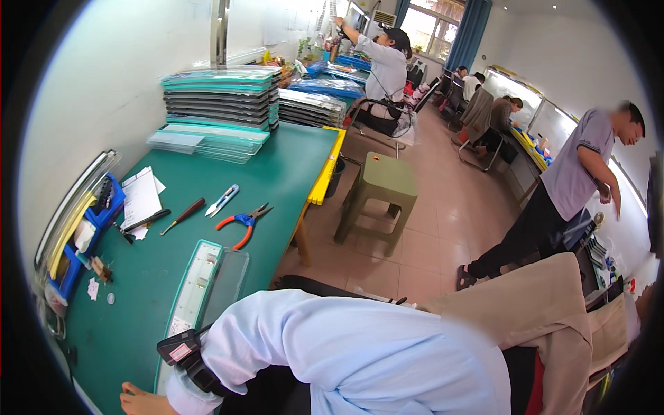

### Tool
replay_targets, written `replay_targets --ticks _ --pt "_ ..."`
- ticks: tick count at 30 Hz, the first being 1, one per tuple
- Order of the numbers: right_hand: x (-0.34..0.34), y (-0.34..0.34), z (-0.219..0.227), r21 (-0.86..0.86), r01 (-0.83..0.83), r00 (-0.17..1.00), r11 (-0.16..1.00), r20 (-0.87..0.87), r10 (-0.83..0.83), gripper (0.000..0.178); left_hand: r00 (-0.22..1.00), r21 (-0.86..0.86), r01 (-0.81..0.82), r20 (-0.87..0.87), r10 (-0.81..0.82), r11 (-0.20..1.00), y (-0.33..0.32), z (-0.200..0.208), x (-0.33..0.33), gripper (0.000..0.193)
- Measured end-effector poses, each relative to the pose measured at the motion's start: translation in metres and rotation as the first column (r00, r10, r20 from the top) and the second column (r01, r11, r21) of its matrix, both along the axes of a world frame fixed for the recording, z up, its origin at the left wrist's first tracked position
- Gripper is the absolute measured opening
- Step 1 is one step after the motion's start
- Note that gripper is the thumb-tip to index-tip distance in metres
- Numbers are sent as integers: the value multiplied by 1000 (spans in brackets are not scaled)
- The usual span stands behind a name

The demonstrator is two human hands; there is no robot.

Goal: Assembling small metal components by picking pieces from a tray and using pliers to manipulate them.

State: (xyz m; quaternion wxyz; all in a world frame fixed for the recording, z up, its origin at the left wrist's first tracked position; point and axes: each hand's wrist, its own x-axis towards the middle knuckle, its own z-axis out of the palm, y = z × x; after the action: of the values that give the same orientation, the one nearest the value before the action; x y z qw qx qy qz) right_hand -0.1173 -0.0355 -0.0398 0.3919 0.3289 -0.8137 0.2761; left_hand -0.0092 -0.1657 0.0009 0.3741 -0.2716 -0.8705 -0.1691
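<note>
Spread under the long white case with teal edging (pixel 190 283): a wide green table (pixel 297 166). Reaching in from the right of the case, a light blue sleeve (pixel 277 332). Well beyond the case, a tall stack of teal and dark flat cases (pixel 218 104). Well apart to the right of the case, on the floor, a green stool (pixel 382 173). Lengthwise just right of the case, a clear plastic strip (pixel 232 280). Well left of the case, blue bins (pixel 70 277). Beyond the case and to its left, white papers (pixel 142 197). Just left of the case's near end, the right hand (pixel 146 402), fingers bent, partly cut off by the lower edge; cannot tell whether gripping anything or touching the case. Strapped near the wrist, in front of the case, a black device (pixel 181 348). Just beyond the case, pliers (pixel 243 220) with red and blue handles, jaws slightly parted. Also beyond the case, a brown-handled hand tool (pixel 185 213) and small snips (pixel 222 200). Left of the case, a small pale disc (pixel 111 298).
</note>
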Motion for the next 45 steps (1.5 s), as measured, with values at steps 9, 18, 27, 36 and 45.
replay_targets --ticks 9,18,27,36,45 --pt "4 1 1 -35 22 999 999 -31 -23 27 998 0 -46 52 46 999 -2 -2 2 29" --pt "-2 -2 -6 -55 11 1000 998 -19 -12 27 995 -5 -87 49 87 996 -15 -25 -9 29" --pt "-9 -8 -13 -33 16 1000 999 21 -15 28 993 -18 -105 47 106 994 -21 -29 -9 31" --pt "-22 -20 -27 -130 23 996 991 89 -11 20 985 -94 -122 109 132 988 -24 -19 -1 39" --pt "-12 -11 -17 -45 17 997 999 82 -13 33 993 -28 -96 64 98 995 -20 -20 -3 33"
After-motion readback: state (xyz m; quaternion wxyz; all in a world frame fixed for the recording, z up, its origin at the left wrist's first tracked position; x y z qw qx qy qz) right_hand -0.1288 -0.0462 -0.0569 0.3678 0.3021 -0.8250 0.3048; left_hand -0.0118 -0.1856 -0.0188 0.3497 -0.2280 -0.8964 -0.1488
